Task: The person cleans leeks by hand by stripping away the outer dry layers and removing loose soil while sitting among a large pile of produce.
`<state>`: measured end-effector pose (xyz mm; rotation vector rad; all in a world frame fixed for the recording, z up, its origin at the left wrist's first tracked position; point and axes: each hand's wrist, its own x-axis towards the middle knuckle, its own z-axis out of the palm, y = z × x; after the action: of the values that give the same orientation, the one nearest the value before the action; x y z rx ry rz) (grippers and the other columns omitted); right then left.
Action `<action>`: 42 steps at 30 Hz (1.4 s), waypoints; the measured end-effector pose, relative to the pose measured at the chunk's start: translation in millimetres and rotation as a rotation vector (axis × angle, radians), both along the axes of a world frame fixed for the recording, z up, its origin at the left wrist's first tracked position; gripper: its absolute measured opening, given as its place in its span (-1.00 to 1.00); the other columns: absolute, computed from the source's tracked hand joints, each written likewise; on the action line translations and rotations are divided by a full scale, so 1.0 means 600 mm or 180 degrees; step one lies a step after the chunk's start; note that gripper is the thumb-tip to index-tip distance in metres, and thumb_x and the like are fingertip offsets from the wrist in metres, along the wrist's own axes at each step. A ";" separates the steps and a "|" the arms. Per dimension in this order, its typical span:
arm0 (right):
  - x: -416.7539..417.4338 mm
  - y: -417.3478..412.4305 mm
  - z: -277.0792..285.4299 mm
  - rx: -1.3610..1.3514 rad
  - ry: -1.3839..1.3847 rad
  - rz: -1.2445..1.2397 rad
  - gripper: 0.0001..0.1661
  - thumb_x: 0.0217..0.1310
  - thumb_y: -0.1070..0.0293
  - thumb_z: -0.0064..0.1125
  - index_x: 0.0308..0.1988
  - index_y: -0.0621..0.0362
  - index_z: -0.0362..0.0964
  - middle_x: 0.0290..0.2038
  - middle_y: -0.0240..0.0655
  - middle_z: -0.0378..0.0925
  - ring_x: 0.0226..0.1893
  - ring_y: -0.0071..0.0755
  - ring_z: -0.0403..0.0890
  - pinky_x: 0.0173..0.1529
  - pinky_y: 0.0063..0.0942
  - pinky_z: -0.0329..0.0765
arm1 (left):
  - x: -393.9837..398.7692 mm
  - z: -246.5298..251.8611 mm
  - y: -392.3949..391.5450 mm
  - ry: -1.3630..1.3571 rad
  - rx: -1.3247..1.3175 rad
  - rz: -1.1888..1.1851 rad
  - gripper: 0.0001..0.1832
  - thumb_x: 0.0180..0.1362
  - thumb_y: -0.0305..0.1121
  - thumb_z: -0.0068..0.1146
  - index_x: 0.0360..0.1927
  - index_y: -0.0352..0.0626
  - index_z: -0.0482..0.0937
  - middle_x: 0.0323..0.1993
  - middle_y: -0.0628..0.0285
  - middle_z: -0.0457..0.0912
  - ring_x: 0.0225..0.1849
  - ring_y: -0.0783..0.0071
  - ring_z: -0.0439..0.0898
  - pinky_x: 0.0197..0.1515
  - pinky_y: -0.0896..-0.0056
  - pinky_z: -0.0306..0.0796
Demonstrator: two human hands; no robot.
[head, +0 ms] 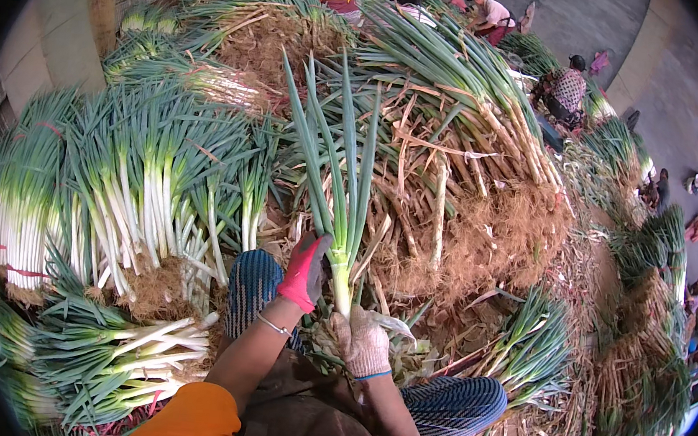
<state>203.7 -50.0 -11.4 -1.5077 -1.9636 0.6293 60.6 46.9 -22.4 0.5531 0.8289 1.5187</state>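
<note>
My left hand (pixel 307 271), in a red and dark glove, grips a green onion stalk (pixel 341 271) where its leaves fan out. The leaves point away from me. Lower down, my right hand (pixel 362 344), in a pale knit glove, is closed around the white stem, with a peeled strip of outer leaf (pixel 398 327) hanging beside it. Just ahead lies a large heap of unpeeled green onions with brown roots (pixel 479 243). Left of my knee stand cleaned green onions with white stems (pixel 149 199).
Bundles tied with red bands (pixel 21 249) stand at the far left. More green onions (pixel 147 350) lie beside my left leg, others (pixel 532 346) beyond my right knee. Peeled leaf scraps (pixel 577 271) litter the floor. Several people, one in a patterned top (pixel 566 87), are farther off.
</note>
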 end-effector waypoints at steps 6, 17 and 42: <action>0.010 0.004 -0.032 0.0094 0.0961 0.0486 -0.68 0.29 0.17 -0.11 -0.36 0.23 0.30 -0.50 0.04 0.41 -0.43 0.18 0.48 -0.37 -0.14 0.40 | -0.009 -0.011 -0.001 -0.0589 -0.0181 -0.0065 -0.68 0.19 -0.28 0.02 -0.02 -0.20 0.46 -0.21 0.14 0.59 -0.26 0.25 0.59 -0.19 0.22 0.52; 0.016 0.003 -0.077 0.0788 0.0519 0.0788 -0.82 -0.07 0.48 0.12 -0.41 0.17 0.26 -0.52 -0.08 0.35 -0.44 0.16 0.44 -0.36 -0.12 0.39 | -0.008 0.057 -0.027 -0.1694 -0.0216 -0.0659 -0.67 0.23 -0.19 -0.04 -0.04 -0.16 0.48 -0.25 0.10 0.62 -0.29 0.21 0.62 -0.30 0.07 0.57; 0.032 -0.072 -0.005 -0.1175 0.1840 0.0459 -0.47 0.13 0.22 0.11 0.06 0.24 0.31 -0.33 -0.10 0.54 -0.37 -0.22 0.61 -0.26 -0.33 0.53 | -0.101 0.105 0.039 -0.1556 -0.0115 0.0242 -0.73 0.19 -0.12 -0.01 -0.26 -0.08 0.55 -0.44 0.27 0.58 -0.46 0.30 0.56 -0.38 0.23 0.55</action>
<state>222.8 -93.2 -14.3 -1.1959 -1.5623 1.3782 0.3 70.2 40.6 0.1102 0.4991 1.6134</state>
